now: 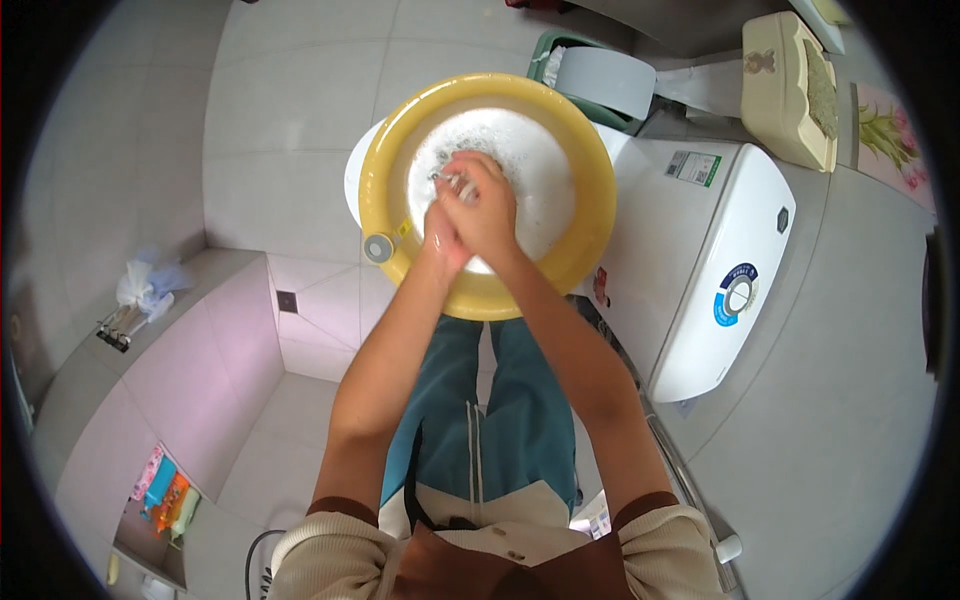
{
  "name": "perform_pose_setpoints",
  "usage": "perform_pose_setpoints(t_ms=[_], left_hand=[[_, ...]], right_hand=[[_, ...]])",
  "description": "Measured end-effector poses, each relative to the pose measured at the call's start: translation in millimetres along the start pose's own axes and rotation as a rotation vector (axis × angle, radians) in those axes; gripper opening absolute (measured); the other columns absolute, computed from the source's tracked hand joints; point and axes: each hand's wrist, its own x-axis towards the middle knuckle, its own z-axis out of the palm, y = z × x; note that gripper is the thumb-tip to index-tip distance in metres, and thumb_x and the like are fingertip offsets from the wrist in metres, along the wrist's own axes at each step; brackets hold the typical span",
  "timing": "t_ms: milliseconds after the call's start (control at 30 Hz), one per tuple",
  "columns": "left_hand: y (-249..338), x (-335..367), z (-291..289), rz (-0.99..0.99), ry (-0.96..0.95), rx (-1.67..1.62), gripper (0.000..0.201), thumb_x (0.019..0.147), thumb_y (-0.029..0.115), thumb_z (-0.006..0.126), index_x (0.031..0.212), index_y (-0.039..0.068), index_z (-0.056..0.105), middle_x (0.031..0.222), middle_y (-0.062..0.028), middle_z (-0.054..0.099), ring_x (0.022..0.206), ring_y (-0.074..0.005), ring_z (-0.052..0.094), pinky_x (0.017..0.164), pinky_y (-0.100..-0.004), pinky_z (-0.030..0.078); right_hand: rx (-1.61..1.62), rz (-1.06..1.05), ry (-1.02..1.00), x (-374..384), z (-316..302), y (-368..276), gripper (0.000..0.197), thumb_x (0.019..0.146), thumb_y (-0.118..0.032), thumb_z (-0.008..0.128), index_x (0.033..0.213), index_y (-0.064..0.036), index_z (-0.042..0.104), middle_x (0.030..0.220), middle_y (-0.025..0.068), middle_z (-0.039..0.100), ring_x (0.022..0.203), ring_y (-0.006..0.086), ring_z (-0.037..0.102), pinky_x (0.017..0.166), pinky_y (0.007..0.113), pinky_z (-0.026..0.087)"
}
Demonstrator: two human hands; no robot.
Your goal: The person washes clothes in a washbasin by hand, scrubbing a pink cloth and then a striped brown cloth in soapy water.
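Observation:
My two hands are pressed together over a round yellow basin (590, 180) of white, foamy water (545, 190). My right hand (488, 208) lies across the top with its fingers curled over. My left hand (443, 228) sits beneath and beside it, wet and largely covered by the right. Between the fingers shows a small pale, wet thing (462, 186), soft-looking and mostly hidden; its kind cannot be made out. Bubbles gather around the fingertips.
A grey round plug (379, 248) sits on the basin's left rim. On the right stands a white appliance (690, 260) with a dial. Behind are a green bin (545, 60) and a beige box (775, 95). Colourful packets (170, 495) fill a wall niche at lower left.

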Motion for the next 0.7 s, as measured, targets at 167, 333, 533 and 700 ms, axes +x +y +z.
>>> perform_pose_setpoints(t_ms=[167, 333, 533, 700], left_hand=[[9.3, 17.3, -43.7, -0.045, -0.315, 0.270, 0.040, 0.092, 0.035, 0.034, 0.122, 0.012, 0.046, 0.119, -0.0123, 0.053, 0.110, -0.0241, 0.052, 0.096, -0.0370, 0.042], [23.8, -3.8, -8.4, -0.128, -0.222, -0.057, 0.041, 0.094, 0.037, 0.037, 0.121, 0.008, 0.045, 0.117, -0.0108, 0.052, 0.106, -0.0241, 0.052, 0.090, -0.0382, 0.044], [-1.9, 1.9, 18.4, 0.216, 0.137, 0.514, 0.034, 0.093, 0.030, 0.041, 0.109, 0.002, 0.053, 0.104, -0.0106, 0.058, 0.090, -0.0239, 0.056, 0.079, -0.0361, 0.045], [-5.4, 6.3, 16.8, 0.458, 0.345, 0.781, 0.031, 0.093, 0.024, 0.043, 0.094, -0.003, 0.058, 0.088, -0.0126, 0.062, 0.076, -0.0252, 0.058, 0.069, -0.0354, 0.045]], right_hand=[[-0.800, 0.020, 0.267, -18.1, 44.4, 14.0, 0.034, 0.075, -0.021, 0.062, 0.106, -0.0068, 0.056, 0.110, 0.0127, 0.056, 0.105, 0.0280, 0.052, 0.087, 0.040, 0.042], [-0.277, -0.366, 0.133, -5.8, 2.0, -19.3, 0.014, 0.072, -0.015, 0.066, 0.082, -0.0068, 0.061, 0.095, 0.0121, 0.060, 0.096, 0.0303, 0.054, 0.088, 0.039, 0.039], [-0.567, -0.077, -0.100, 2.1, -1.9, -30.1, 0.013, 0.079, -0.015, 0.056, 0.072, -0.0048, 0.059, 0.071, 0.0126, 0.060, 0.067, 0.0300, 0.058, 0.062, 0.039, 0.047], [0.040, 0.220, 0.177, 13.3, -6.1, -41.0, 0.029, 0.089, -0.021, 0.050, 0.067, -0.0020, 0.054, 0.063, 0.0102, 0.056, 0.058, 0.0229, 0.053, 0.058, 0.035, 0.045]])
